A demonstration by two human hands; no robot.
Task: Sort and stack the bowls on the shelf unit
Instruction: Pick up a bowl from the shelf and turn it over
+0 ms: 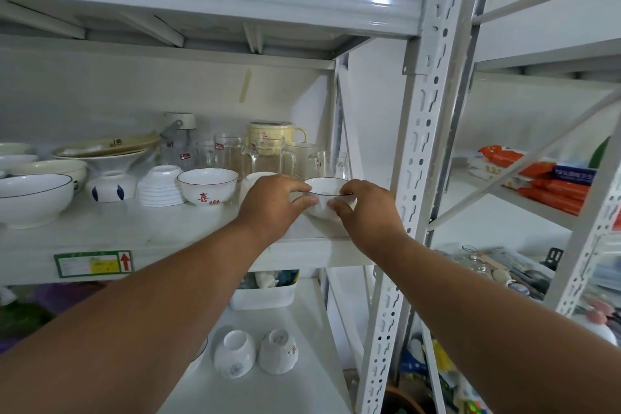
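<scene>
Both hands grasp one small white bowl [327, 200] with a dark rim line: the left hand [272, 200] curls around its left side, thumb across the front wall, and the right hand [364, 208] closes on its right side, fingers over the rim. That bowl is upright at the right end of the middle shelf [161, 232] of the white shelf unit, near the front edge; whether it rests on the shelf cannot be told. To its left stand a white bowl with red characters [207, 186], an inverted stack of white bowls [163, 186], and a large dark-rimmed bowl [32, 198]. Glass mugs [255, 155] stand behind. Two inverted small bowls [257, 351] sit on the lower shelf.
</scene>
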